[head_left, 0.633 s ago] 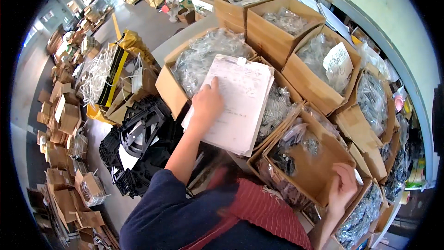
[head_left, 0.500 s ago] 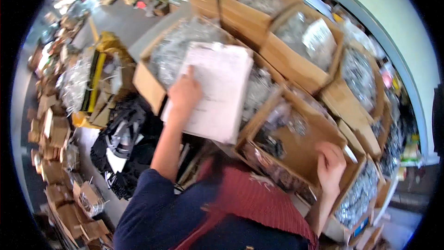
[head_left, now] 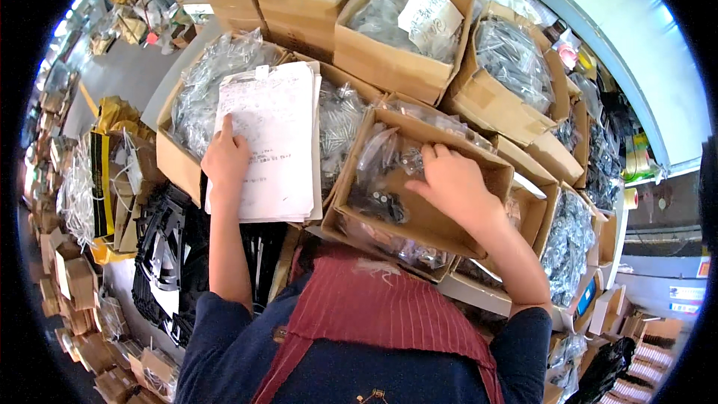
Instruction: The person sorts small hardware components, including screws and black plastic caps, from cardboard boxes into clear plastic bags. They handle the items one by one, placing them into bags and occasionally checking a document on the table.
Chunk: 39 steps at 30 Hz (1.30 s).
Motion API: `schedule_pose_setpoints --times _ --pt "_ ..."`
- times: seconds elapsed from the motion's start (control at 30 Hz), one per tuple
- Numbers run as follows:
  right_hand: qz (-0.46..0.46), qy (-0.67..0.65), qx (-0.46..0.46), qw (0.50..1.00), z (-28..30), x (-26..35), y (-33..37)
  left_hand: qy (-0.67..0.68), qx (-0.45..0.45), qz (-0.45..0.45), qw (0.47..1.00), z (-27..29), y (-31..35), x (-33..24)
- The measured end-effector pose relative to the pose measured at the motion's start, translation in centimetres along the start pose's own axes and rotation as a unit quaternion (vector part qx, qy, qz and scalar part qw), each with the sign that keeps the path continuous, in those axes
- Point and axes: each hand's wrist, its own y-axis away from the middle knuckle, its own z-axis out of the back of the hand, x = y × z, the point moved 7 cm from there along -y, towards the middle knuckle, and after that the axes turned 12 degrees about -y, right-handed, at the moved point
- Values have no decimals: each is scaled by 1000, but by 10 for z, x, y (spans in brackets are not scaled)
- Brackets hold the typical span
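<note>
My left hand rests on a stack of white handwritten sheets, its index finger stretched out on the top page and the other fingers curled. The sheets lie across cardboard boxes of bagged metal parts. My right hand reaches into an open cardboard box, thumb and fingers apart, with nothing visible held. Close to its fingertips lies a small clear bag of metal pieces. More clear bags and some dark round parts lie in the left half of that box.
Behind stand several open cartons with bagged hardware. A bag of screws shows beside the papers. To the left are black plastic parts and a yellow-trimmed sack. At the right, a box holds bagged silver parts.
My right hand has moved from the box's right side leftward into it, toward the small bags. My left index finger still points on the papers. The whole view has shifted.
</note>
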Motion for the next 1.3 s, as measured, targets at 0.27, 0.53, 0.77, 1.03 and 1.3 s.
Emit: schedule_pose_setpoints --times 0.27,0.53,0.77,1.03,1.3 --pt "62 -152 -81 983 -1 -32 -26 12 -30 6 999 3 3 2" --pt "-101 -741 34 663 11 -34 -15 -6 8 10 1000 -3 -1 4" --pt "-66 -748 46 659 43 -6 4 42 -38 9 998 1 3 7" --pt "-4 -692 -113 713 48 -2 18 596 190 -154 764 72 64 -93" --pt "200 -568 -290 744 82 20 49 697 596 -199 345 113 142 -232"
